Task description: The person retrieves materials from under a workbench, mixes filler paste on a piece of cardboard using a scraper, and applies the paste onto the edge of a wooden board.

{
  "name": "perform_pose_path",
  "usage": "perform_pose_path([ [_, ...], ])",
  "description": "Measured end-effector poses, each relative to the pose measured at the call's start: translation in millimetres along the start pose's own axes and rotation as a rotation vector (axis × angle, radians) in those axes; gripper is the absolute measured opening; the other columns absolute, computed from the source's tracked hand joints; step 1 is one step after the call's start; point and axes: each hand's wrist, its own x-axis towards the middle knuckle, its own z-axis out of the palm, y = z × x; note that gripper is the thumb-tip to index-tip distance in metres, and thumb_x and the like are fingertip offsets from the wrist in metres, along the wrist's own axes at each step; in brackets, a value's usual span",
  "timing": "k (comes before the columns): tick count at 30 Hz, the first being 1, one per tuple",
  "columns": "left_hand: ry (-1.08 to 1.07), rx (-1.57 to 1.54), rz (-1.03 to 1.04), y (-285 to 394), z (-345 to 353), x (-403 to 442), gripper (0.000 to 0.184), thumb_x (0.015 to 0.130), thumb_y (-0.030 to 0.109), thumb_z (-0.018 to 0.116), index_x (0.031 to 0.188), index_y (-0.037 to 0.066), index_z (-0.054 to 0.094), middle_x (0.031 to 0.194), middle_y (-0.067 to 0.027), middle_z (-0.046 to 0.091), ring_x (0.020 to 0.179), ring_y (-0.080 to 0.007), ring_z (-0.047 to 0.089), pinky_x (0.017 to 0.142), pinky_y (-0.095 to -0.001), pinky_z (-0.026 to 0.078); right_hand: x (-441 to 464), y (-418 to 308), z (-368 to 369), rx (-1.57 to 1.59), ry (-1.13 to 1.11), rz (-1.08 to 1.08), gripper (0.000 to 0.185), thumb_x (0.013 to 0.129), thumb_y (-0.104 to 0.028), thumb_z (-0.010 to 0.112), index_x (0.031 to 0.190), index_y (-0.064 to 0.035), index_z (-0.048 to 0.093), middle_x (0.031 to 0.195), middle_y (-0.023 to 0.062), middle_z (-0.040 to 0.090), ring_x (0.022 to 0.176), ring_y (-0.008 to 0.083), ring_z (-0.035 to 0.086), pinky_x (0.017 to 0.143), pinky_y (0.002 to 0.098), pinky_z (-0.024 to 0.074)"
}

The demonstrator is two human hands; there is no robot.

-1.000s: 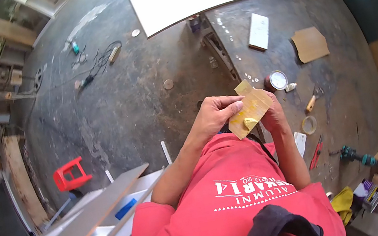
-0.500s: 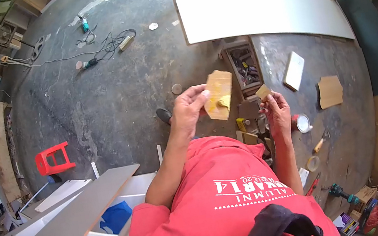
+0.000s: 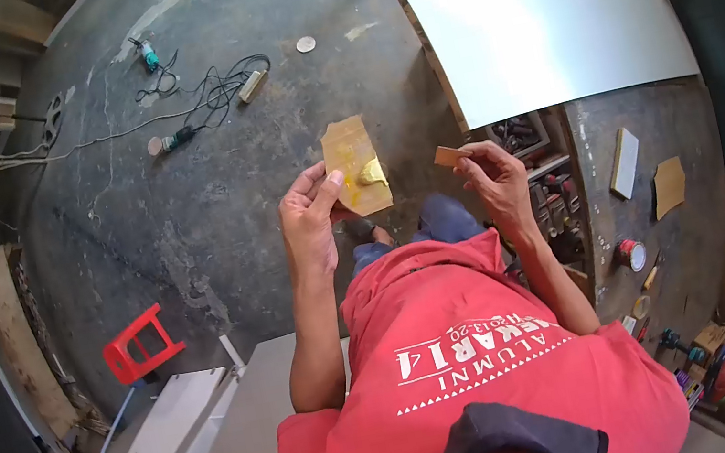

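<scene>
Head camera view: the left hand [image 3: 307, 212] grips the lower left edge of a cardboard sheet [image 3: 349, 151], thumb on top, and a lump of yellow paste [image 3: 371, 174] sits near the sheet's right edge, with yellow smears beside it. The right hand [image 3: 495, 179] pinches a small brown piece [image 3: 445, 156] between thumb and fingers, apart from the sheet. Both hands are to the left of the counter [image 3: 592, 128], the right one nearer to it, and the sheet is held up above the floor [image 3: 247, 179].

On the counter lie a white block [image 3: 625, 164], a cardboard scrap [image 3: 669, 187] just beside it, a red can [image 3: 631, 255] and a tape roll [image 3: 641, 306]. A white panel [image 3: 552, 38] lies across the counter's far end and reaches out past its left side. Tools and containers fill the open compartments [image 3: 555, 192] along that left side. Well apart to the left of the counter, on the floor, are a red stool [image 3: 122, 363], two teal power tools [image 3: 175, 141] and a power strip [image 3: 254, 86] by tangled black cable.
</scene>
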Motion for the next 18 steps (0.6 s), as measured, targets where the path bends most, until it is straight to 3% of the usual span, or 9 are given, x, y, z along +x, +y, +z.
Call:
perform_pose_path([
  [3,-0.042,0.046,-0.004,17.1,0.2,37.1,0.037,0.092,0.013,0.069,0.122,-0.009,0.062,0.095,-0.0136,0.075,0.072,-0.0158,0.073,0.057,-0.0270,0.059,20.7,-23.9,22.1,-0.040,0.018,-0.131,0.013,0.092,0.002,0.069,0.105,0.0000,0.070,0.093,0.0030,0.070,0.079,0.0077,0.063,0.067,0.0215,0.0496],
  [5,-0.061,0.092,-0.001,30.8,7.6,61.7,0.037,0.093,0.012,0.068,0.122,-0.009,0.062,0.092,-0.0122,0.076,0.069,-0.0145,0.072,0.054,-0.0252,0.057,39.8,-45.7,34.0,-0.223,-0.012,-0.375,0.015,0.090,0.004,0.069,0.104,-0.0012,0.071,0.095,0.0061,0.069,0.079,0.0112,0.064,0.066,0.0235,0.0495],
  [6,-0.058,0.132,0.022,37.8,14.4,71.2,0.035,0.093,0.012,0.068,0.121,-0.009,0.062,0.091,-0.0117,0.076,0.068,-0.0133,0.071,0.053,-0.0245,0.056,47.5,-56.7,37.6,-0.306,-0.017,-0.429,0.021,0.086,0.006,0.071,0.104,-0.0040,0.072,0.095,0.0083,0.069,0.079,0.0178,0.066,0.066,0.0280,0.0511],
  [7,-0.053,0.173,0.046,46.0,18.1,84.4,0.034,0.093,0.011,0.067,0.120,-0.010,0.062,0.090,-0.0113,0.076,0.067,-0.0121,0.070,0.052,-0.0239,0.055,60.9,-62.2,45.6,-0.297,-0.006,-0.425,0.021,0.086,0.006,0.071,0.104,-0.0040,0.072,0.095,0.0083,0.069,0.079,0.0178,0.066,0.066,0.0280,0.0511],
  [9,-0.074,0.224,0.059,58.8,23.1,111.8,0.033,0.094,0.010,0.067,0.119,-0.010,0.062,0.089,-0.0111,0.075,0.066,-0.0112,0.070,0.051,-0.0235,0.054,89.8,-69.2,60.5,-0.450,0.013,-0.706,0.024,0.082,0.006,0.073,0.104,-0.0047,0.072,0.095,0.0086,0.068,0.082,0.0233,0.066,0.067,0.0315,0.0531],
  [10,-0.088,0.260,0.075,64.5,25.9,127.7,0.031,0.094,0.009,0.067,0.119,-0.010,0.062,0.089,-0.0109,0.075,0.065,-0.0102,0.069,0.050,-0.0231,0.053,104.9,-74.2,67.0,-0.480,0.003,-0.731,0.029,0.076,0.006,0.075,0.103,-0.0059,0.072,0.097,0.0078,0.069,0.085,0.0254,0.067,0.068,0.0336,0.0551],
  [14,-0.107,0.338,0.079,89.9,39.1,186.2,0.030,0.094,0.008,0.067,0.118,-0.010,0.063,0.088,-0.0110,0.075,0.064,-0.0092,0.067,0.050,-0.0227,0.052,172.9,-81.4,87.3,-0.562,-0.019,-0.906,0.034,0.072,0.001,0.074,0.105,-0.0078,0.072,0.098,0.0059,0.068,0.085,0.0239,0.066,0.069,0.0344,0.0575],
  [18,-0.152,0.345,0.086,120.8,56.3,238.5,0.029,0.095,0.007,0.066,0.117,-0.010,0.063,0.088,-0.0109,0.075,0.064,-0.0098,0.067,0.050,-0.0230,0.053,221.1,-94.3,96.2,-0.669,-0.014,-0.928,0.030,0.074,-0.004,0.075,0.104,-0.0075,0.071,0.099,0.0045,0.067,0.087,0.0219,0.066,0.067,0.0314,0.0579],
])
